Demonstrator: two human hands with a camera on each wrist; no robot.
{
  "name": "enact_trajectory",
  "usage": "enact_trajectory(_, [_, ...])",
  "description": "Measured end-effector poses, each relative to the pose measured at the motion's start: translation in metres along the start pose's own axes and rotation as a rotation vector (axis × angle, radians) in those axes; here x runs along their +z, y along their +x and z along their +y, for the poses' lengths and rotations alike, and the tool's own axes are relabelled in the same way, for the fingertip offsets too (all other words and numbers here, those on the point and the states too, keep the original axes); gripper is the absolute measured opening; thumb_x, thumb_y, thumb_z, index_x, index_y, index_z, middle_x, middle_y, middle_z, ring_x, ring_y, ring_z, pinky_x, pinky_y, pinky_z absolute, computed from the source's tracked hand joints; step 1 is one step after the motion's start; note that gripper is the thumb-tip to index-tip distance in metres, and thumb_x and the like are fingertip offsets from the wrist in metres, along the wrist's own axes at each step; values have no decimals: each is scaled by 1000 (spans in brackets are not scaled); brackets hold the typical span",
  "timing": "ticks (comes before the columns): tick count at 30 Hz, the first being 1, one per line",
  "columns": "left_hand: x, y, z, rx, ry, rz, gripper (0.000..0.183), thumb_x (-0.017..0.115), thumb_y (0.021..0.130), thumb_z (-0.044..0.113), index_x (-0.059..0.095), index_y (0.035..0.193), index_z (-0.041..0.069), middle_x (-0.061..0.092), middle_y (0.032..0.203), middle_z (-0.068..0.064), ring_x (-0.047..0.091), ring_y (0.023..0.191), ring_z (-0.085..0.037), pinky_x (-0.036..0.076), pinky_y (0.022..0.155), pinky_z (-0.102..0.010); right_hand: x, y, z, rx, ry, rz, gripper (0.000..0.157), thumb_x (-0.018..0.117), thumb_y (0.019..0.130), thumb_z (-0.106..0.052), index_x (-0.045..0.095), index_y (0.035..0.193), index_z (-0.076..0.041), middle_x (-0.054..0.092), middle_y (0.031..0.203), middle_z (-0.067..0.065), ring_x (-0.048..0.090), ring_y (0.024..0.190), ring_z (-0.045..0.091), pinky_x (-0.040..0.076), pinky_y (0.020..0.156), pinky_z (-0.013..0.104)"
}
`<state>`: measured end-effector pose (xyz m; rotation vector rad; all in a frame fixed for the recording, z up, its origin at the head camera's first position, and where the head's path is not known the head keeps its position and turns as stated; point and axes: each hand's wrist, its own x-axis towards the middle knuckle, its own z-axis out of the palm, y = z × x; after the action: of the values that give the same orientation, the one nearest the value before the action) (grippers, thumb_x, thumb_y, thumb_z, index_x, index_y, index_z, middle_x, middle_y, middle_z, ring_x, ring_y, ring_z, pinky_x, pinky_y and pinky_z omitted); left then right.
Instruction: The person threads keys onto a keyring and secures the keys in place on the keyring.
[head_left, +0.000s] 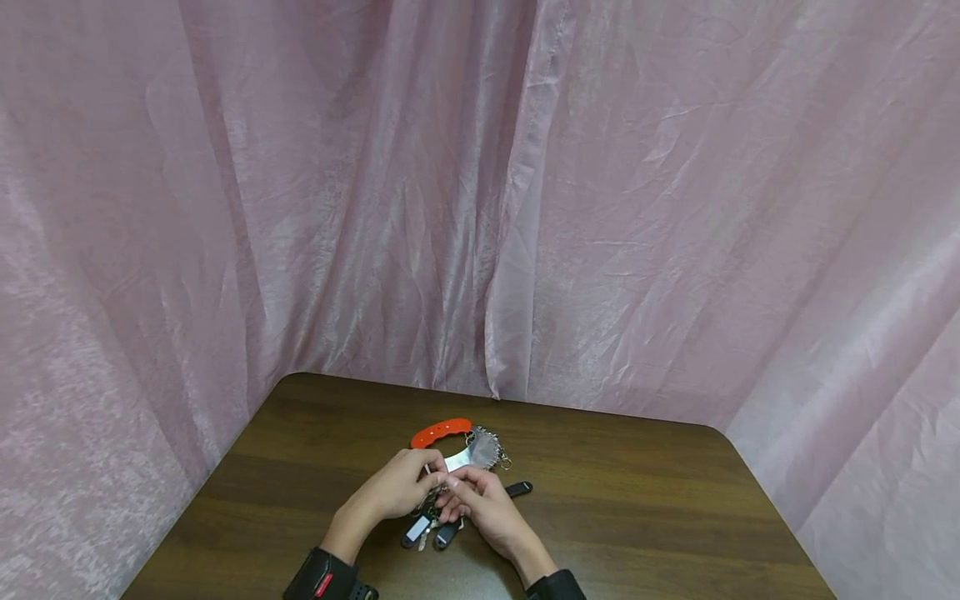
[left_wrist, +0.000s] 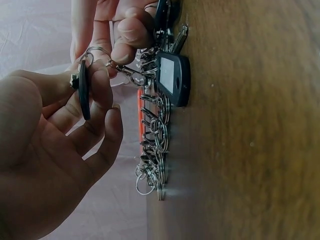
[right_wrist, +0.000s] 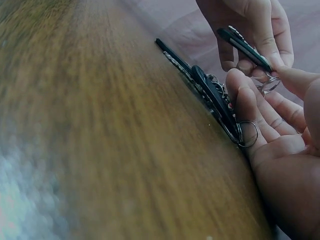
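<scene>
My left hand (head_left: 405,483) pinches a black key tag (left_wrist: 84,92) with a key beside it, between thumb and fingers. The right hand (head_left: 480,504) meets it fingertip to fingertip and pinches the small split ring (right_wrist: 270,85) at the tag's end. Just beyond both hands lies a metal key holder (head_left: 483,450) with an orange grip (head_left: 441,431). Small clasps and rings (left_wrist: 160,130) line its edge. Under the hands, a black tag with a white label (head_left: 417,529) and another black tag (head_left: 447,534) rest on the table with keys (head_left: 423,540).
A further black tag (head_left: 519,489) pokes out to the right of the right hand. The brown wooden table (head_left: 637,500) has rounded far corners. Pink curtains (head_left: 637,208) hang behind it and along its sides.
</scene>
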<state>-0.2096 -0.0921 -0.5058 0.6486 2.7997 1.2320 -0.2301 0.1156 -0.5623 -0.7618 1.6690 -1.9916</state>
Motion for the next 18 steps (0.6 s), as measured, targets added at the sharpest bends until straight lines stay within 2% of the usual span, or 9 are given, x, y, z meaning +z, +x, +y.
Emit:
enact_trajectory(11, [0, -2, 3, -3, -8, -1, 8, 68, 104, 15, 69, 97, 17, 62, 82, 5, 55, 71, -11, 46, 64, -32, -1, 0, 4, -14, 9, 8, 34, 54, 111, -10, 53, 124, 22, 57, 105, 49, 71, 75, 14, 57, 70, 25])
enact_trajectory(18, [0, 0, 0, -2, -4, -11, 8, 67, 105, 16, 69, 97, 17, 62, 82, 7, 55, 71, -9, 46, 65, -30, -1, 0, 3, -22, 24, 9, 35, 55, 110, -9, 51, 125, 23, 64, 101, 37, 70, 75, 14, 57, 70, 25])
